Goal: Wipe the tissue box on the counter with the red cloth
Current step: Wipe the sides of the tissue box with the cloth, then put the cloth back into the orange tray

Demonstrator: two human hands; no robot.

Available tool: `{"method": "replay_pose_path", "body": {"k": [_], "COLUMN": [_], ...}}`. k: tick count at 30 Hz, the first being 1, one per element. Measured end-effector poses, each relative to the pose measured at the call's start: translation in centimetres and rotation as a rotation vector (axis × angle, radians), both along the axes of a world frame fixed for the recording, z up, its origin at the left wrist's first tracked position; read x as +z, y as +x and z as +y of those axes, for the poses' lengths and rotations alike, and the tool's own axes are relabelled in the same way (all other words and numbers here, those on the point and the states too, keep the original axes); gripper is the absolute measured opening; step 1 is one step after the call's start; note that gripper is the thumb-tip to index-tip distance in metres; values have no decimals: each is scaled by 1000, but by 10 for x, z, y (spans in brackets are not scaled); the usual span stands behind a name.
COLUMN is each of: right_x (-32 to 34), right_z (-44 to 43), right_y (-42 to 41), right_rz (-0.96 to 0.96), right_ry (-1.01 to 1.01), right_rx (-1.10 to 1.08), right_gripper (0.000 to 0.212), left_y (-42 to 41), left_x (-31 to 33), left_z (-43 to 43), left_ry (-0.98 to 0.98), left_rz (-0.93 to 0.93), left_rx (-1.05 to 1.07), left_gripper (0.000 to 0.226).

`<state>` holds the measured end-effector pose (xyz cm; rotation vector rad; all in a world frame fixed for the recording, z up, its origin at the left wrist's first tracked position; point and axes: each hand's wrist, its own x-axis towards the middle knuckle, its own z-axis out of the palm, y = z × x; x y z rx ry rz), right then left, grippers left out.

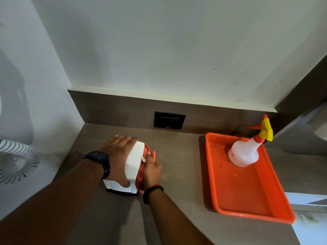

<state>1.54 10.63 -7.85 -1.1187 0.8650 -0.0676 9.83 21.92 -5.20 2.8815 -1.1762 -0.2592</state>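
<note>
White boxy tissue box with a dark base (134,161) sits on the brown wood-grain surface (177,174), left of centre, near the left wall. Left hand (118,156) is laid flat over the box's left side and top, fingers spread and wrapped round the far edge, pinning it down. Right hand (151,169) is closed on the soft red cloth (140,175), pressing it against the box's right face; cloth bunched between palm and box, touching both

Handling guess: box looks light and rigid, smooth plastic or coated shell, so it'd likely skid or tip under sideways wiping pressure unless braced, hence the opposing left hand. Best hold is across the top and opposite wall, as here, keeping the dark base flat on the surface. Cloth is limp, conforms to corners, needs a bunched grip or it slips out. Can't tell whether tissues are inside or how full

Well apart on the right: flat orange plastic tray (247,191) with a white spray bottle with a yellow and red trigger (246,152) standing in it. Black wall socket (169,120) behind
</note>
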Motion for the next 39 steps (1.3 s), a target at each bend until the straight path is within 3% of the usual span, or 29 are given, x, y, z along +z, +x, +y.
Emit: {"method": "replay_pose_path", "body": {"k": [2, 5, 10, 15, 17, 21, 24, 27, 30, 32, 36, 39], "right_x": [-5, -11, -1, -1, -4, 2, 26, 46, 49, 36, 2, -28], "right_z": [9, 18, 4, -5, -8, -36, -78, -138, -199, -228, -252, -264], "right_y": [-14, -25, -3, 4, -3, -13, -16, -27, -54, -71, -95, -99], "right_rz": [-17, -93, -123, 42, 77, 55, -41, -186, -156, -47, 136, 289], "right_ry": [0, -119, -240, -164, -122, 127, 126, -91, -534, -766, -1050, -1292], "right_rx": [-1, 17, 94, 103, 80, 82, -5, -68, -9, 41, 259, 535], "right_gripper": [45, 23, 15, 27, 20, 16, 10, 5, 16, 22, 13, 29], "left_y": [0, -1, -1, -1, -2, -4, -8, -22, -45, -62, -84, -91], "left_x": [1, 3, 3, 2, 2, 1, 9, 21, 24, 14, -20, -46], "left_z": [-1, -1, 0, 0, -1, 2, -4, -37, -100, -147, -207, -230], "left_ry": [1, -14, -20, -9, -14, -15, -55, -244, -395, -367, -244, -139], "left_rz": [-1, -8, -13, -1, 10, 30, 91, 133, 202, 225, 283, 302], "left_rx": [-1, -21, 0, 35, 34, 54, 75, 47, -13, -103, -155, -170], "left_gripper": [137, 135, 133, 138, 139, 145, 158, 146, 133, 132, 142, 145]}}
